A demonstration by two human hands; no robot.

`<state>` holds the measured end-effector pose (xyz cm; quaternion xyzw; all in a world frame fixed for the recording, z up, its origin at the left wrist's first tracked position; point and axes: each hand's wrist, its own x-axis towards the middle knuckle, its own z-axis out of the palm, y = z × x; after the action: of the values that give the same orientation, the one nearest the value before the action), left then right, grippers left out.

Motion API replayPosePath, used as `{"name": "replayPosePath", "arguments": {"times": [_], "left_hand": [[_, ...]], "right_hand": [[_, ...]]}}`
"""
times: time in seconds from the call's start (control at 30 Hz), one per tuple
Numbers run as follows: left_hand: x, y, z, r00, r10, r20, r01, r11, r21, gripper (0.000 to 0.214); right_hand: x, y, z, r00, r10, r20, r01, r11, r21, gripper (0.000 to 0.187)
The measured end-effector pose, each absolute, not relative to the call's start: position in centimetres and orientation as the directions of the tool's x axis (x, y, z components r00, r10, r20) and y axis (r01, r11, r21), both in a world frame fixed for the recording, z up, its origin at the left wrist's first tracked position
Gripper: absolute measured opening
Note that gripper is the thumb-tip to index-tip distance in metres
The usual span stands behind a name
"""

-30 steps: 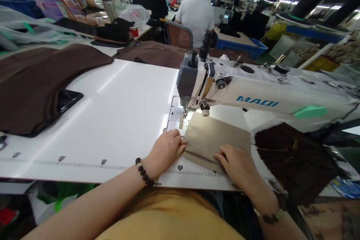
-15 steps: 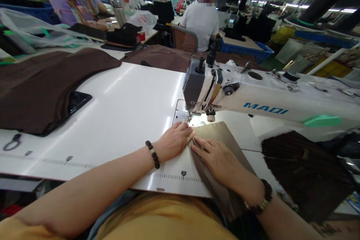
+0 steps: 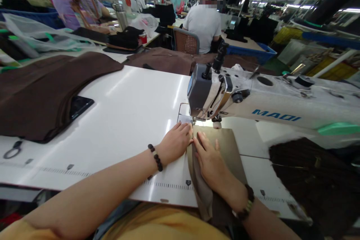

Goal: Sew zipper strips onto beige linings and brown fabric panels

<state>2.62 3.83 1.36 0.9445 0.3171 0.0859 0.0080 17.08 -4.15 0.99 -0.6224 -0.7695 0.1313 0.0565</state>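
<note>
A brown fabric piece (image 3: 225, 144) lies under the needle area of a white sewing machine (image 3: 239, 97), its near end folded and hanging over the table's front edge. At its left edge, just before the presser foot, my left hand (image 3: 177, 140) presses its fingers together, with the thumb against the fabric. My right hand (image 3: 212, 165) rests flat on top of the cloth, fingers outstretched and slightly apart. The fingertips of both hands are close together. My left hand partly covers the needle plate, and the stitch line is hidden.
Stacked dark brown panels (image 3: 42, 90) lie at left over a dark flat device (image 3: 80, 105). Scissors' ring handle (image 3: 12, 150) shows below. More dark cloth (image 3: 317, 180) lies at right. A person in white (image 3: 202, 22) sits beyond the table (image 3: 135, 105).
The fabric has turned and straightened under the machine. My right hand has swung to point more upward, its fingers further apart. My left hand stays by the needle; the view has shifted slightly.
</note>
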Motion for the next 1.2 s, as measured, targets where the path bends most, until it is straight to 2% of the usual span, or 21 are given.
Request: {"name": "replayPosePath", "arguments": {"times": [0.2, 0.37, 0.53, 0.63, 0.77, 1.0, 1.2], "left_hand": [[3.2, 6.6, 0.6, 0.766, 0.62, 0.17, 0.614, -0.784, 0.095, 0.032], [2.0, 4.1, 2.5, 0.812, 0.558, 0.173, 0.541, -0.83, 0.137, 0.026], [0.2, -1.9, 4.7, 0.905, 0.375, 0.201, 0.293, -0.892, 0.345, 0.022], [-0.4, -4.1, 4.6, 0.91, 0.355, 0.214, 0.244, -0.875, 0.418, 0.023], [-1.0, -5.2, 3.5, 0.899, 0.357, 0.254, 0.242, -0.888, 0.392, 0.028], [-1.0, -5.6, 3.7, 0.92, 0.262, 0.291, 0.161, -0.93, 0.329, 0.028], [0.6, -5.7, 5.4, 0.983, 0.066, 0.174, 0.036, -0.984, 0.175, 0.014]], "right_hand": [[16.8, -1.5, 0.7, -0.163, 0.986, 0.047, 0.944, 0.169, -0.284, 0.048], [18.3, -1.5, 0.9, -0.247, 0.968, 0.046, 0.891, 0.245, -0.382, 0.046], [19.3, -1.7, 1.0, -0.312, 0.949, 0.038, 0.841, 0.294, -0.453, 0.047], [19.3, -1.6, 1.1, -0.319, 0.948, 0.017, 0.848, 0.293, -0.442, 0.046], [19.4, -1.6, 1.3, -0.354, 0.935, 0.014, 0.839, 0.324, -0.437, 0.048], [20.0, -1.8, 1.2, -0.424, 0.905, 0.022, 0.806, 0.388, -0.448, 0.049], [19.7, -1.9, 1.3, -0.433, 0.901, 0.031, 0.823, 0.409, -0.394, 0.049]]}}
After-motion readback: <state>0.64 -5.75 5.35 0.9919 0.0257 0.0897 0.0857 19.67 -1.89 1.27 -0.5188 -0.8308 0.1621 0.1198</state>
